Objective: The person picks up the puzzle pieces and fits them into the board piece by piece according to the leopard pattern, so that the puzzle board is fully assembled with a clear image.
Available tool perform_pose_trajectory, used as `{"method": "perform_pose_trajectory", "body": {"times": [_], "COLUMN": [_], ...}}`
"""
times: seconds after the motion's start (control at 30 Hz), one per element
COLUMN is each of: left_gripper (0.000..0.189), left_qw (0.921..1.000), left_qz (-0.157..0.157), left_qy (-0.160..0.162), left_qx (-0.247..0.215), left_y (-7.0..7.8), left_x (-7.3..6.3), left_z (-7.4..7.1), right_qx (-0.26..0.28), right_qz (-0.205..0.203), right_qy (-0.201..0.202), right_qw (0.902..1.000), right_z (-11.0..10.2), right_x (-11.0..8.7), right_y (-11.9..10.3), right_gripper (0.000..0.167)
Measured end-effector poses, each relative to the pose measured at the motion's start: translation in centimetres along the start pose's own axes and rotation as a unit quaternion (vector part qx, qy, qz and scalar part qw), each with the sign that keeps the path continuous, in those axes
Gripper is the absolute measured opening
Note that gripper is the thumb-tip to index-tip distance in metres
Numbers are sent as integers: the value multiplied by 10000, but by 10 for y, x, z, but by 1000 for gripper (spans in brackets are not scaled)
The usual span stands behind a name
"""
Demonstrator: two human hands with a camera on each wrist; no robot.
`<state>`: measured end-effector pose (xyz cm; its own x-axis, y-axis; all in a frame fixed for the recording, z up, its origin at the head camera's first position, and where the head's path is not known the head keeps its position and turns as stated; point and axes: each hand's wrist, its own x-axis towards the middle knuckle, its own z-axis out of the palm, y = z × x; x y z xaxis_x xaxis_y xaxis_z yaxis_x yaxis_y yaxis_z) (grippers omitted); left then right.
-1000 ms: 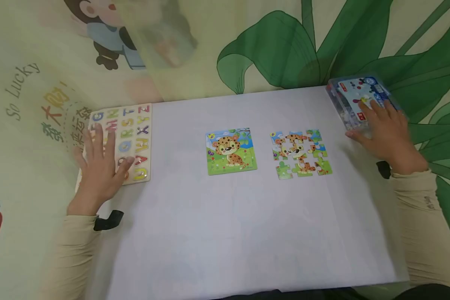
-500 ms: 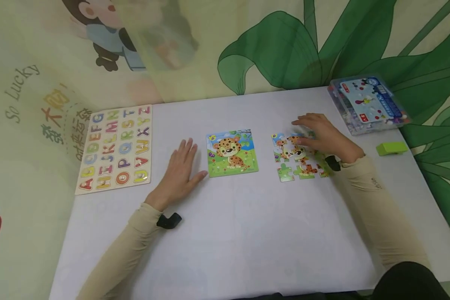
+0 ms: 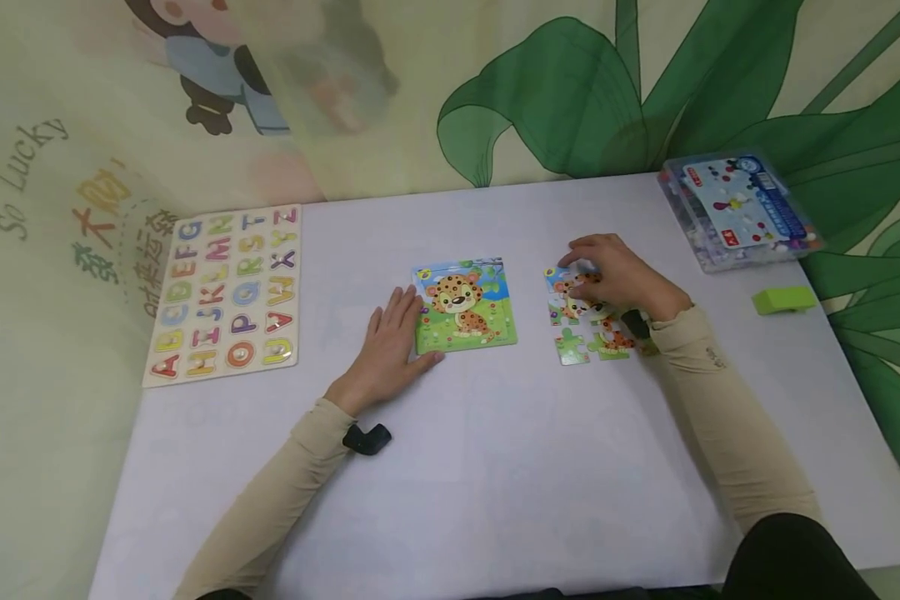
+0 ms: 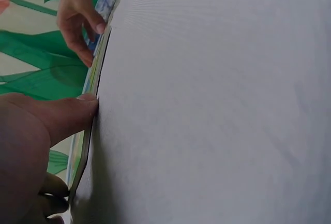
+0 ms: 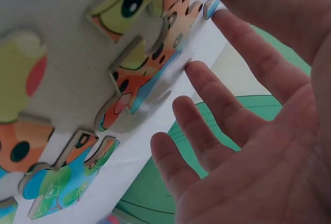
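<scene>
My left hand (image 3: 386,350) rests against the left and lower edge of a square leopard-picture puzzle board (image 3: 487,312), fingers straight. In the left wrist view its thumb (image 4: 72,113) touches the board's side edge. Over several leopard jigsaw pieces (image 3: 570,348) laid in rows hovers my right hand (image 3: 618,275). Its thumb and index finger bracket the upper-left jigsaw piece (image 3: 552,273), which lies flat in its place; any firm pinch is not visible. The other right fingers (image 5: 207,87) are spread, as the right wrist view shows. Some pieces are hidden under that hand.
An alphabet board (image 3: 228,304) lies on the left of the white table (image 3: 495,467). At the back right stands a clear plastic box (image 3: 742,208) with a printed label. A bright green block (image 3: 783,300) sits near the right edge. A printed cloth wall borders the back.
My left hand has moved right from the alphabet board to the puzzle board. The right hand has left the plastic box and come left over the jigsaw pieces, uncovering the green block.
</scene>
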<state>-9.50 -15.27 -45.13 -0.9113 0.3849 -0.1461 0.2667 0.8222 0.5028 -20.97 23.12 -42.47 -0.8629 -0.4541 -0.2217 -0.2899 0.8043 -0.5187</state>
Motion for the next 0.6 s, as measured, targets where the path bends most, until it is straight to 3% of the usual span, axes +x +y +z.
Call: {"method": "perform_pose_trajectory", "body": {"times": [0.27, 0.6], "left_gripper": [90, 90], "left_qw": [9999, 9999], "left_qz": [-34, -57], "left_qy": [46, 51], "left_qx": [103, 109], "left_y": [1, 2], "left_x": [2, 0], "left_z": [0, 0], "right_qx": [-22, 46], "right_qz": [-24, -19], "right_qy": [144, 470], "right_qw": [9999, 9989], "right_z": [1, 5], "right_x": [-1, -1], "right_y": [1, -1], "right_gripper": [37, 41]}}
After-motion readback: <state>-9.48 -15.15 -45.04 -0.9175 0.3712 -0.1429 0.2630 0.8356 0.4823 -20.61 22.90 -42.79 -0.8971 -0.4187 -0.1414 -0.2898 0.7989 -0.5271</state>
